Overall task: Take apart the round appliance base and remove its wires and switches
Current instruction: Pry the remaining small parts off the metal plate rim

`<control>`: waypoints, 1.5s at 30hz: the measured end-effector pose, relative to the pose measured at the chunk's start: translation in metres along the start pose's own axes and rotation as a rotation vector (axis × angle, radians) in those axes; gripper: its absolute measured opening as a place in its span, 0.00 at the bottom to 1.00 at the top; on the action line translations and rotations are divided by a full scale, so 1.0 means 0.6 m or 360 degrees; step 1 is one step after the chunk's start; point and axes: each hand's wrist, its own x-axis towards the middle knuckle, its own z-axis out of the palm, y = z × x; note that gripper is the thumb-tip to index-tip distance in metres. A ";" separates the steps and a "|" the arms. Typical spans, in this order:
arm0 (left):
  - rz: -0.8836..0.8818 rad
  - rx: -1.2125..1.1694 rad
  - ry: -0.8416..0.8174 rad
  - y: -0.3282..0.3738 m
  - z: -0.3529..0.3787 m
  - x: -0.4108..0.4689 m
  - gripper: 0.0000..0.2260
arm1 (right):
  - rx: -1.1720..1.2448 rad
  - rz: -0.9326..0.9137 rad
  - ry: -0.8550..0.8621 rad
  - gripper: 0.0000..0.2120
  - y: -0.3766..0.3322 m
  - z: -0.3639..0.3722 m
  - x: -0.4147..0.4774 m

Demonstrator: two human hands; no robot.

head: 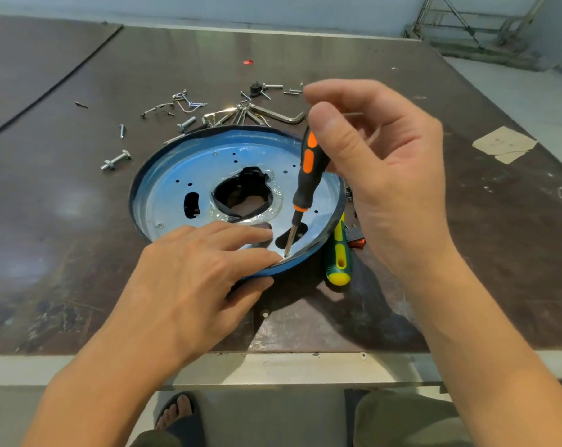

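Right hand (379, 175) pinches the top of the black-and-orange screwdriver (308, 169) handle with thumb and fingertips, the other fingers loosely curled. The shaft is tilted, with its tip down on the plate right by the near rim. Left hand (192, 269) lies flat on the near edge of the round base (182, 175), fingers straight and pressing, thumb along the outside of the rim. The base sits mid-table (79, 204): shiny metal plate, blue rim, ragged centre hole with clear film around it, a few slots and small holes, and one screw head visible near left. A yellow-green screwdriver (339, 256) lies just right of the rim, with a small black-and-red part (357, 242) beside it that I can't identify. Hex keys (282, 116) and loose bolts (115, 161) are scattered behind the base.
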 end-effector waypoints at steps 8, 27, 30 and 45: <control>-0.0004 0.0014 -0.0013 -0.001 0.000 0.000 0.10 | 0.0118 0.0154 -0.0088 0.12 -0.001 -0.018 0.010; -0.0032 0.0014 -0.0026 0.001 -0.002 0.000 0.11 | 0.0051 -0.0009 -0.0148 0.14 0.000 -0.013 0.007; -0.0036 0.0012 -0.0029 0.001 -0.002 0.000 0.11 | 0.0011 -0.0011 -0.0146 0.12 -0.001 -0.010 0.004; -0.0056 -0.0002 -0.0067 0.004 -0.007 0.001 0.13 | -0.0111 -0.0081 -0.0149 0.12 -0.007 -0.008 0.004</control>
